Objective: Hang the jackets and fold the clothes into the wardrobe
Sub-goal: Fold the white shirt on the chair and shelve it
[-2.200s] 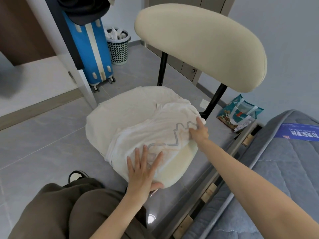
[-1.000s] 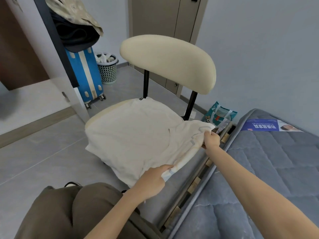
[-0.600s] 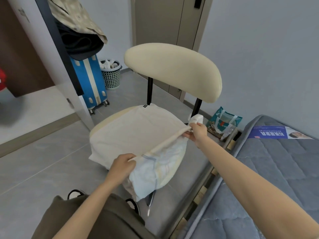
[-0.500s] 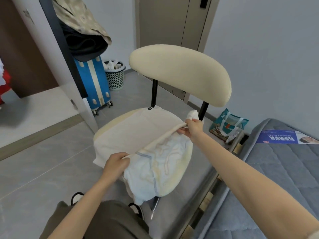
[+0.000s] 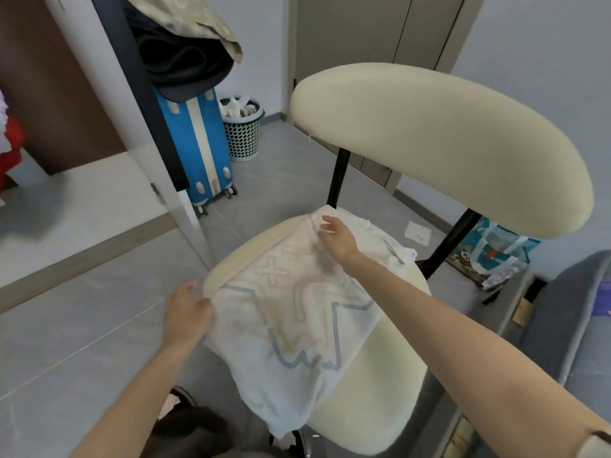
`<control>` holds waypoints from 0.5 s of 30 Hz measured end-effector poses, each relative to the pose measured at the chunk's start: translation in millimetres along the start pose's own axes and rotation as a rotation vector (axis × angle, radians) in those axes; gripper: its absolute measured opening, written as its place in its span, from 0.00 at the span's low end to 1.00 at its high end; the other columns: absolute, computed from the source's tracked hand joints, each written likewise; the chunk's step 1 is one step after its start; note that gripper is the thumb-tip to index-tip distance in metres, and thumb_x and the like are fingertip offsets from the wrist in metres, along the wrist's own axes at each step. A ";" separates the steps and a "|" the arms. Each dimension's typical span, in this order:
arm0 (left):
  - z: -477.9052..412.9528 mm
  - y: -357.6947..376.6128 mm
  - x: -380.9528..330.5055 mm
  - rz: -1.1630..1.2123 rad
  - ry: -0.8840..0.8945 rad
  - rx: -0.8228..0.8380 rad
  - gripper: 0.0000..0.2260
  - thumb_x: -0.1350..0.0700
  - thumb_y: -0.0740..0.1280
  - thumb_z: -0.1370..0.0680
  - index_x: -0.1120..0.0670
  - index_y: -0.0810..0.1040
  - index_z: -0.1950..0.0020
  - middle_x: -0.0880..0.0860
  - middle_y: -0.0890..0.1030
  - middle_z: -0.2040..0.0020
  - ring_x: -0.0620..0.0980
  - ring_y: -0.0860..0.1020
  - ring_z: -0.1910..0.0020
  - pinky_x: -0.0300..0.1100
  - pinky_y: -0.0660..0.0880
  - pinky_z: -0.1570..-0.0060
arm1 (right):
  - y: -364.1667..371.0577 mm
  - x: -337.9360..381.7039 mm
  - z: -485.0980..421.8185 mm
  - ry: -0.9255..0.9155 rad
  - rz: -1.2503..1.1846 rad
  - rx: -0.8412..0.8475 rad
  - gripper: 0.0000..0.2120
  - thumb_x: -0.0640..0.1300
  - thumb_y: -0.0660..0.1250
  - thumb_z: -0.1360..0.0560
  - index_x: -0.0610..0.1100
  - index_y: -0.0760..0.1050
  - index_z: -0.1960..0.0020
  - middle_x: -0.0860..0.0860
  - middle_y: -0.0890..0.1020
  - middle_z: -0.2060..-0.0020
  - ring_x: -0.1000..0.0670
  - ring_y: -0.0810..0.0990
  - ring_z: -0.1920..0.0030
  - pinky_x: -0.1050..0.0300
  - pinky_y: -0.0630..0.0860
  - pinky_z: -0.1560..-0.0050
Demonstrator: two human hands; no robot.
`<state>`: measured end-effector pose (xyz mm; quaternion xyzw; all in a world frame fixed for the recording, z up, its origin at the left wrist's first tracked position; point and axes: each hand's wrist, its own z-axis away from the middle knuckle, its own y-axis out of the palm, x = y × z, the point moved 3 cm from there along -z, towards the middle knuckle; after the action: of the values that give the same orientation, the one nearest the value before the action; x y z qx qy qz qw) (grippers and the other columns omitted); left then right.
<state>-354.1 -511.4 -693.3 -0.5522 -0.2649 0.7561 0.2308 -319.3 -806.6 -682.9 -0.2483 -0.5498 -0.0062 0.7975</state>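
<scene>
Folding the white T-shirt with a pastel line print (image 5: 297,328), which is lying across the cream padded chair seat (image 5: 373,391)
The left hand (image 5: 186,310) is gripping its left edge; the right hand (image 5: 337,238) is resting on its far edge, grip unclear; next, probably, smoothing flat and folding again, edges aligned.

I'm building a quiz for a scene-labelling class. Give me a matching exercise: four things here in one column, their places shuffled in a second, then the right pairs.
Things:
1. T-shirt
2. suitcase
3. wastebasket
4. printed bag

Places:
A. on the floor next to the bed
B. spread on the chair seat
C. upright, under dark clothes
D. on the floor, holding white rubbish

Pairs: 1-B, 2-C, 3-D, 4-A
</scene>
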 end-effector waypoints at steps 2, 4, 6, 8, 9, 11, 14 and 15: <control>6.5 10.2 -5.3 -0.197 0.201 -0.069 0.20 0.64 0.63 0.23 0.61 0.71 0.31 0.63 0.72 0.34 0.61 0.68 0.33 0.54 0.66 0.35 | 6.3 -22.2 5.2 -0.130 0.300 0.069 0.23 0.44 0.58 0.19 0.48 0.63 0.25 0.49 0.69 0.28 0.46 0.68 0.29 0.47 0.61 0.28; 18.5 34.1 -22.3 -0.358 0.441 0.033 0.21 0.59 0.59 0.20 0.53 0.67 0.26 0.56 0.63 0.25 0.58 0.59 0.26 0.57 0.58 0.29 | 10.4 -46.4 11.8 -0.207 0.636 0.151 0.24 0.52 0.54 0.18 0.54 0.57 0.23 0.53 0.58 0.23 0.46 0.54 0.23 0.35 0.47 0.26; 27.0 63.6 -31.2 -0.520 0.529 0.223 0.22 0.51 0.53 0.17 0.41 0.57 0.23 0.49 0.47 0.21 0.59 0.44 0.22 0.63 0.46 0.27 | 8.3 -70.4 19.4 -0.223 0.880 0.224 0.26 0.60 0.48 0.19 0.62 0.47 0.22 0.58 0.45 0.22 0.46 0.40 0.22 0.31 0.35 0.30; 27.8 82.2 -24.4 -0.671 0.478 0.339 0.22 0.46 0.47 0.17 0.34 0.46 0.24 0.47 0.36 0.22 0.62 0.34 0.25 0.66 0.39 0.29 | -8.3 -93.2 24.8 -0.136 0.961 0.202 0.26 0.66 0.43 0.20 0.67 0.40 0.24 0.61 0.38 0.24 0.44 0.34 0.23 0.32 0.30 0.32; 26.0 85.2 -18.6 -0.702 0.446 0.359 0.22 0.43 0.46 0.17 0.32 0.43 0.25 0.47 0.33 0.22 0.63 0.32 0.25 0.67 0.38 0.30 | -21.5 -101.6 25.0 -0.071 0.968 0.155 0.27 0.67 0.42 0.21 0.67 0.39 0.24 0.61 0.37 0.24 0.43 0.33 0.23 0.33 0.29 0.31; 21.5 82.4 -8.6 -0.682 0.379 0.347 0.22 0.38 0.45 0.19 0.29 0.41 0.26 0.48 0.31 0.23 0.64 0.32 0.26 0.68 0.39 0.31 | -49.5 -110.3 23.1 0.008 0.961 0.054 0.28 0.64 0.44 0.20 0.63 0.41 0.23 0.56 0.39 0.22 0.41 0.38 0.23 0.38 0.35 0.27; 21.4 79.9 -4.9 -0.714 0.339 0.290 0.23 0.36 0.44 0.20 0.30 0.39 0.26 0.52 0.31 0.23 0.65 0.34 0.26 0.70 0.43 0.31 | -70.2 -106.6 24.2 -0.066 0.872 -0.025 0.26 0.56 0.51 0.18 0.53 0.53 0.22 0.48 0.51 0.22 0.43 0.51 0.23 0.46 0.51 0.25; 25.6 84.0 -8.4 -0.735 0.369 0.278 0.24 0.37 0.44 0.20 0.32 0.39 0.25 0.53 0.31 0.23 0.66 0.34 0.26 0.70 0.42 0.31 | -72.8 -102.7 25.8 -0.109 0.811 -0.086 0.24 0.52 0.54 0.18 0.51 0.59 0.24 0.47 0.58 0.23 0.43 0.56 0.25 0.48 0.59 0.27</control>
<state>-380.9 -583.8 -735.9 -0.5108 -0.2937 0.5408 0.6003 -403.1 -887.1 -737.9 -0.4780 -0.4479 0.2988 0.6940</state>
